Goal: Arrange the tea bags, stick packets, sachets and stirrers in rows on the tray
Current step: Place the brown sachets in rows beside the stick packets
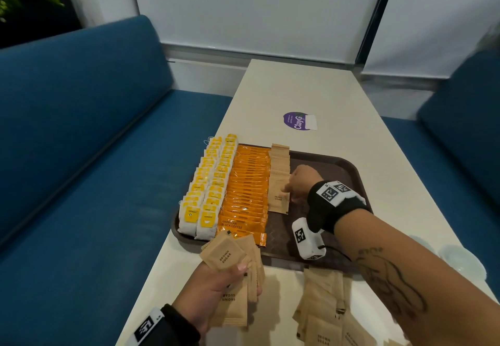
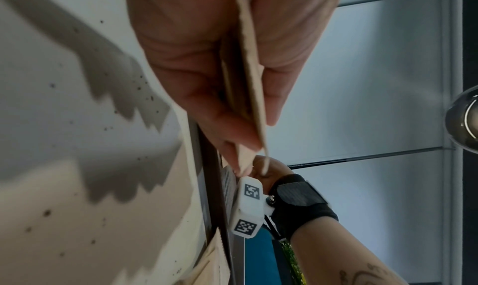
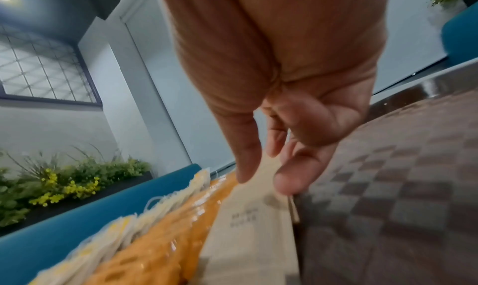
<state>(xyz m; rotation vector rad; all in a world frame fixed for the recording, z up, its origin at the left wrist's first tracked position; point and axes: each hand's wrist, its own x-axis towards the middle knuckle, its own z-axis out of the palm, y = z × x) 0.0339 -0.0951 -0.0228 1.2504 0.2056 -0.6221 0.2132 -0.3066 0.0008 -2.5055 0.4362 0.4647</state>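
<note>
My left hand (image 1: 216, 286) hovers over the near edge of the pale surface (image 1: 311, 91), at about 7 o'clock from the tray (image 1: 349, 167). Its fingers (image 2: 207, 97) and thumb are curled around a fanned bunch of brown sugar sachets (image 1: 230, 259), which it holds clear of the surface; the left wrist view shows the paper edges pinched between thumb and fingers.

My right hand (image 1: 303, 180) is over the middle of the tray, reaching toward 9 o'clock. Its fingers (image 3: 292, 179) are slightly apart and loosely bent, with the tips touching the right edge of the nearest sachet in the row of sachets (image 1: 280, 178). I cannot tell whether they pinch that edge or only press on it.

On the tray, the rows run from near to far. At the 9 o'clock side stand two rows of tea bags (image 1: 208, 183) with yellow tags, overlapping like shingles. Just beside them, toward 3 o'clock, lies a row of orange stick packets (image 1: 247, 191), and touching that is the row of sachets, which stops short of the near rim. The right half of the tray shows its bare checkered floor.

A loose pile of sachets (image 1: 324, 307) lies on the surface at 6 o'clock from the tray, its far edge touching the near rim. A purple sticker (image 1: 296, 121) sits on the surface beyond the tray at 12 o'clock. Blue benches (image 1: 81, 129) flank the surface.
</note>
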